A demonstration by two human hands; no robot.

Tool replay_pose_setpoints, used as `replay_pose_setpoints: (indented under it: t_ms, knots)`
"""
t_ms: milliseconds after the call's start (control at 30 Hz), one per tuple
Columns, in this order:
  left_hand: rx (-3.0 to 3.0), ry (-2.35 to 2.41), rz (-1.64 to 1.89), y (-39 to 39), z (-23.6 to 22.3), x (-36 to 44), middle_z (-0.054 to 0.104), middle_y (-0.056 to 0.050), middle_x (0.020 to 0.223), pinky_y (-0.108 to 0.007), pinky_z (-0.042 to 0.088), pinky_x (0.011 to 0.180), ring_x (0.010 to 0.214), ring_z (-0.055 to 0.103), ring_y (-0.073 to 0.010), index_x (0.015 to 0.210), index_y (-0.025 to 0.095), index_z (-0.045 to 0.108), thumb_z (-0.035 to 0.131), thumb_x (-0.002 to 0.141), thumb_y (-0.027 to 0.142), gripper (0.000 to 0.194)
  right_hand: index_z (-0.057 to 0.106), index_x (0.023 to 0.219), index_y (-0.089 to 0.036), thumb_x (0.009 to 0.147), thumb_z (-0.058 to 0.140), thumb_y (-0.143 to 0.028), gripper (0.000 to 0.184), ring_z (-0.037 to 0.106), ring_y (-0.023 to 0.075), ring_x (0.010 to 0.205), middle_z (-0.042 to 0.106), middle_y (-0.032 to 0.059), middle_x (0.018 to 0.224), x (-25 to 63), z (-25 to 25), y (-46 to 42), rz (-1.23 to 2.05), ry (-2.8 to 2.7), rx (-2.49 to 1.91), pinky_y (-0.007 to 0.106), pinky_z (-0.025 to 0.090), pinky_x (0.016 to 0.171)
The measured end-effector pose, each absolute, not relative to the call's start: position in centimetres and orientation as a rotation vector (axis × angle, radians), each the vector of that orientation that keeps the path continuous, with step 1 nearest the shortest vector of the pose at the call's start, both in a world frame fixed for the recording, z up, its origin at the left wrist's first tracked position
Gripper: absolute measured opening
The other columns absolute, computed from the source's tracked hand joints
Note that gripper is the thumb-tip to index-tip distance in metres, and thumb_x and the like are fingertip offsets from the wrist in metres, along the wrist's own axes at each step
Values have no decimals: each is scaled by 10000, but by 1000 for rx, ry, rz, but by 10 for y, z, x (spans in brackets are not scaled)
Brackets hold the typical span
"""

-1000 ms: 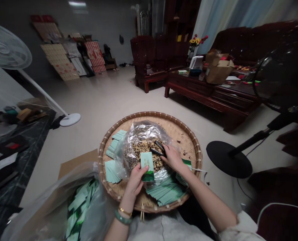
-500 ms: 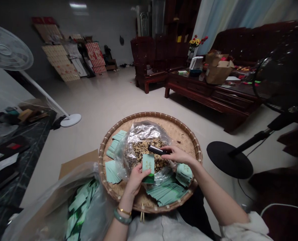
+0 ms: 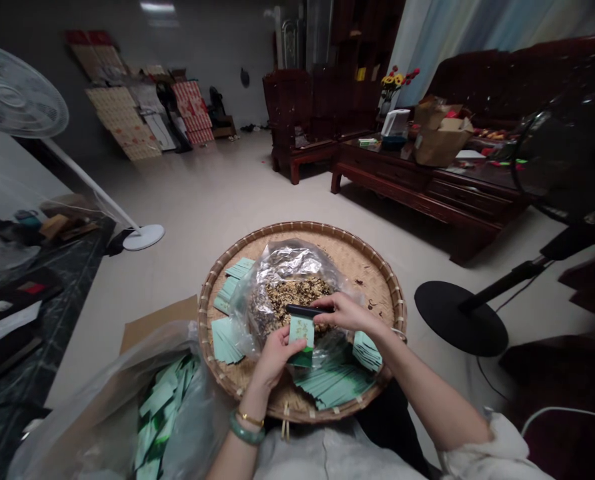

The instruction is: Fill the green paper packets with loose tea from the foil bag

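Note:
My left hand [image 3: 279, 352] pinches a small green paper packet [image 3: 301, 333] with gold characters, holding it upright over the plastic bag. My right hand [image 3: 338, 312] grips a slim black handheld bag sealer [image 3: 303, 310], which lies across the packet's top edge. Right behind them, the open clear plastic bag [image 3: 297, 250] holds a loose mix of tan and dark dried bits [image 3: 290, 293]. A round woven bamboo tray [image 3: 385, 267] carries all this. Fanned green packets [image 3: 335, 385] lie at its near edge, with more stacks [image 3: 226, 340] on the left and another stack [image 3: 366, 351] on the right.
A big clear plastic sack [image 3: 102, 393] of loose green packets [image 3: 165, 407] stands at lower left beside flat cardboard [image 3: 157, 321]. A white fan [image 3: 145, 237] is at left, a black fan stand [image 3: 460, 320] at right. Beyond is a dark wooden table [image 3: 397, 175] bearing a carton [image 3: 440, 143].
My right hand has brought the black bag sealer down and left onto the packet's top edge; it was tilted above the packet before. My left hand keeps hold of the packet.

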State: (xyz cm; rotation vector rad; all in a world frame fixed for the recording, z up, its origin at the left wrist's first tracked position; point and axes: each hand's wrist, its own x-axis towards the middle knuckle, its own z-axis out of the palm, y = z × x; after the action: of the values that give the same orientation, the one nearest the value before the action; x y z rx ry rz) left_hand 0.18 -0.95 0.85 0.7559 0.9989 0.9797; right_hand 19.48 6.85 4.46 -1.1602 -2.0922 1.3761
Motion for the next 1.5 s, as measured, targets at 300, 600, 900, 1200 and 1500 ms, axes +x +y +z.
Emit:
replay_pose_setpoints:
  t_ms: [300,600,900,1200,1500]
  knots:
    - [685,1015,838,-18,10,-11,699,-115,951,-211,513,541,711,652,-160,1008,121,653,804,578,270,479,673,1086,-166,712,658,-386,434,623,232,816,714,42,926,200,42,72,1404,-2005,-1226,307,453,724]
    - [719,1026,835,-20,7,-24,712,-125,874,-211,516,606,712,669,-163,908,98,691,788,608,310,380,687,1034,-149,690,675,-357,402,575,161,671,693,38,828,198,39,74,1473,-1907,-1241,240,405,566]
    - [726,1032,814,-17,10,-23,715,-122,846,-199,508,591,693,668,-157,880,91,697,786,610,313,361,663,1002,-131,670,698,-459,468,482,80,509,642,16,717,209,32,77,1755,-1676,-1192,190,355,451]
    - [722,1056,832,-17,4,-23,719,-111,848,-200,509,599,701,671,-158,935,112,692,794,595,319,411,681,1010,-149,612,719,-486,523,569,162,685,677,53,879,210,31,79,1483,-1888,-1308,233,410,543]
    - [748,1071,828,-16,5,-23,717,-110,835,-204,511,599,692,666,-153,966,105,692,788,603,321,433,671,913,-142,708,650,-448,369,490,107,577,630,4,732,201,30,75,1534,-1884,-1220,215,346,513]
